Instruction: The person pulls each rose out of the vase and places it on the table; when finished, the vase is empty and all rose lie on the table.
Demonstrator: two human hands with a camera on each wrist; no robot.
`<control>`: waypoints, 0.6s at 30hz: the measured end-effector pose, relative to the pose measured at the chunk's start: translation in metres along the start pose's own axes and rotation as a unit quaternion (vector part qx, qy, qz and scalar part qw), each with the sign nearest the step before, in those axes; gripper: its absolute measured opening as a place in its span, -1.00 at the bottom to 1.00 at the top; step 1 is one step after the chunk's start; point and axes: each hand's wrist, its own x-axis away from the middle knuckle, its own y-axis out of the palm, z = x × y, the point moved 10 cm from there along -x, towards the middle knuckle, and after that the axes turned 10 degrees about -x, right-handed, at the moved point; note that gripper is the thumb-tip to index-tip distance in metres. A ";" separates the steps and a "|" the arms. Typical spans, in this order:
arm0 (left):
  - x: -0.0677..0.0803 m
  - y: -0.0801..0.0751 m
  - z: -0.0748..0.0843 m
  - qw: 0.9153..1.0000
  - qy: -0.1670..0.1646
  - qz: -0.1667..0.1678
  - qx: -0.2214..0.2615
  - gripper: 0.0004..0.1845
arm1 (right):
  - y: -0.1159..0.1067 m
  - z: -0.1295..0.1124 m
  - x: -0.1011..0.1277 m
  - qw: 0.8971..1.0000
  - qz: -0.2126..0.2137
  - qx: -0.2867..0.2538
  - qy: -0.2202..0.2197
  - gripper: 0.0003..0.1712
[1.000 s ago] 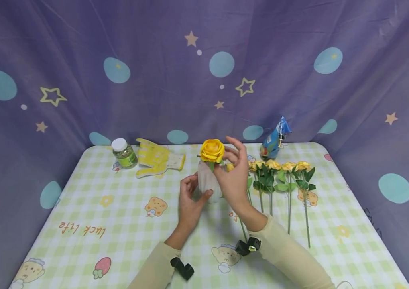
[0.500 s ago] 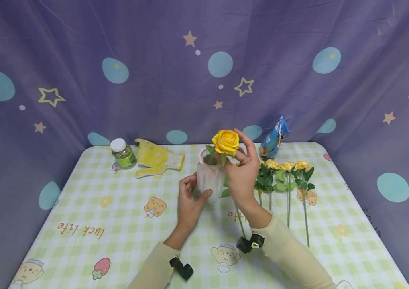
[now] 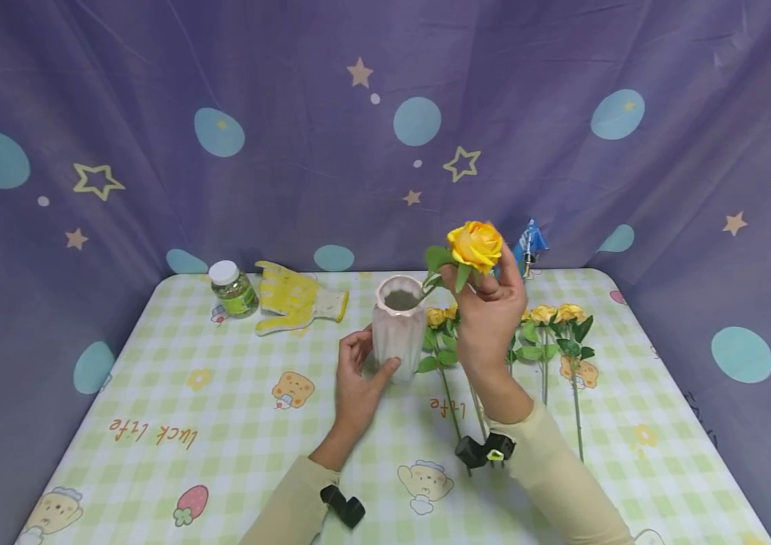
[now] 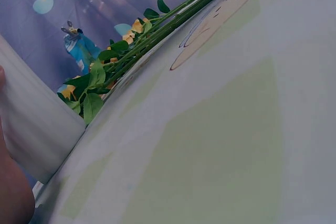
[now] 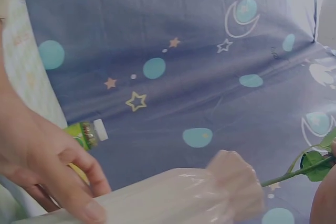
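Note:
A whitish ribbed vase [image 3: 399, 341] stands upright on the table. My left hand [image 3: 360, 382] grips its lower left side, thumb across the front; the right wrist view also shows this hand [image 5: 58, 161] on the vase [image 5: 178, 195]. My right hand [image 3: 490, 318] pinches a yellow rose [image 3: 475, 246] just below its bloom, above and right of the vase. Its green stem [image 5: 294, 174] slants down to the vase's mouth, and the lower part is hidden by the rim. Several more yellow roses [image 3: 545, 314] lie in a row to the right, partly behind my right forearm.
A white-lidded jar [image 3: 234, 290] and a yellow-and-white work glove [image 3: 300, 299] lie back left. Behind my right hand is a blue bag [image 3: 531, 242] with a clip. A patterned purple curtain [image 3: 290, 113] surrounds the checked tabletop [image 3: 242, 454].
My right hand has moved up and to the right with the rose, away from over the vase, so the vase's mouth shows. My left hand and the vase stay put.

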 end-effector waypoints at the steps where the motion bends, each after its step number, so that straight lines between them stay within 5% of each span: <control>1: 0.000 0.000 0.000 1.000 0.000 0.001 -0.001 -0.34 | -0.001 -0.002 -0.002 1.000 0.006 -0.008 -0.004 -0.27; 13: 0.000 0.000 0.003 1.000 0.002 0.005 0.017 -0.32 | -0.009 -0.026 -0.017 0.996 0.009 -0.062 -0.057 -0.26; 18: 0.001 0.000 0.002 1.000 -0.002 0.005 0.013 -0.32 | -0.011 -0.035 -0.024 0.994 0.002 -0.082 -0.068 -0.41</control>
